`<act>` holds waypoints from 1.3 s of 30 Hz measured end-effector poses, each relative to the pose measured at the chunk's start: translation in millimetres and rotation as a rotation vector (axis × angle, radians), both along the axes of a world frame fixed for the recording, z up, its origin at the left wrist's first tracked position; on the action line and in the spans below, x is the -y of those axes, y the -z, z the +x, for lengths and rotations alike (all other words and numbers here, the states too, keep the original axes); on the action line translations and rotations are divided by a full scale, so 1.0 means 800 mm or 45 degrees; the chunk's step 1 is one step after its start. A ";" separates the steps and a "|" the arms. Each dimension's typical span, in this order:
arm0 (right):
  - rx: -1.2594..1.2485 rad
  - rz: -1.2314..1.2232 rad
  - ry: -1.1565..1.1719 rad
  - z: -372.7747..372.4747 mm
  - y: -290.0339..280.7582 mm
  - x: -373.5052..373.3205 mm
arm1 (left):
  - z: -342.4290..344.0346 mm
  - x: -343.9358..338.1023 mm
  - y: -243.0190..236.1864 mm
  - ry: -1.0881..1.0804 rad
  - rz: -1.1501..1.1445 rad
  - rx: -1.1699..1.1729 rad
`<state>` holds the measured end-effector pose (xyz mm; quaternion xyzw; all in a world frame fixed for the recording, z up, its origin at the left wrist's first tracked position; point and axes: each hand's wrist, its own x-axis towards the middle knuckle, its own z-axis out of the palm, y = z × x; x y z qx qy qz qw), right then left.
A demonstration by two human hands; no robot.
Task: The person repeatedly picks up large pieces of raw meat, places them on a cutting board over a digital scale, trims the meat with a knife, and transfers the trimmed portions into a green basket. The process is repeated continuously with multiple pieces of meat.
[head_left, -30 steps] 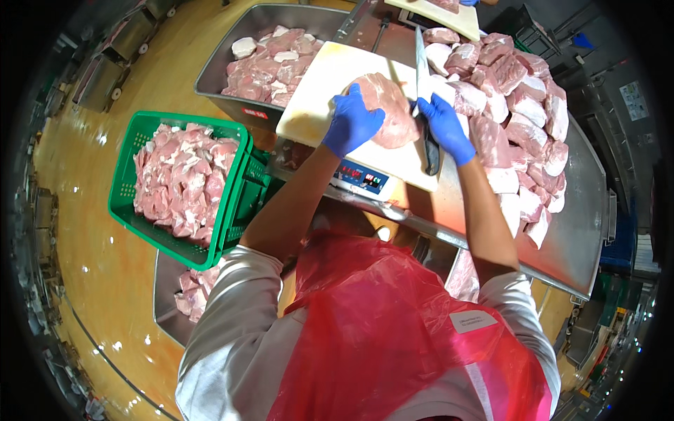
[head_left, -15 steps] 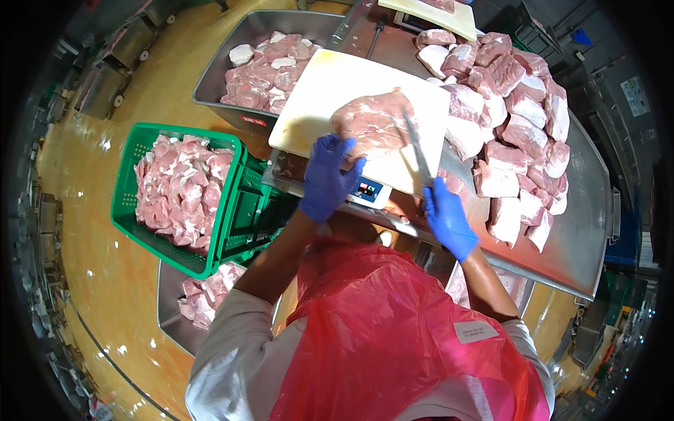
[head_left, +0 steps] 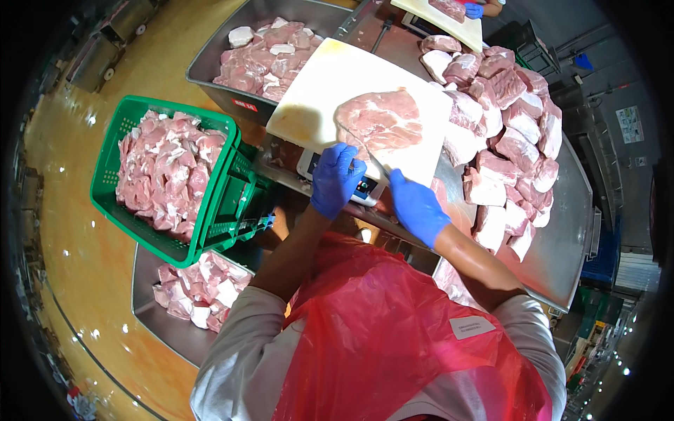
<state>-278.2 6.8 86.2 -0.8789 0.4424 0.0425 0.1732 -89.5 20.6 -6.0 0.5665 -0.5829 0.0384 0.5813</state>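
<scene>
A flat, pale pink slab of raw meat (head_left: 386, 116) lies on a white cutting board (head_left: 316, 77). My right hand (head_left: 420, 208), in a blue glove, is closed round the handle of a knife (head_left: 375, 163). Its blade points away and to the left, over the near left part of the slab. At that same near edge, my left hand (head_left: 335, 184), also blue-gloved, has its fingers curled and pinches the meat's rim close to the blade. Under the board's near edge sits a scale (head_left: 364, 199) with a small display, partly hidden by my hands.
Thick meat chunks (head_left: 516, 140) are piled on the steel table (head_left: 562, 238) at right. To the left stand a green crate (head_left: 105, 189) of meat pieces and metal tubs (head_left: 200, 70) holding more. Another person's gloved hand (head_left: 474, 10) rests by a far board (head_left: 449, 24).
My right hand has moved left and nearer, bringing the knife from the slab's right side to its near left edge. My left hand's fingers have curled in. The view has shifted slightly.
</scene>
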 end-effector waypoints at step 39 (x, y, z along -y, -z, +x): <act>0.312 0.139 0.262 0.074 -0.030 -0.006 | 0.192 -0.025 -0.092 -0.265 0.233 0.355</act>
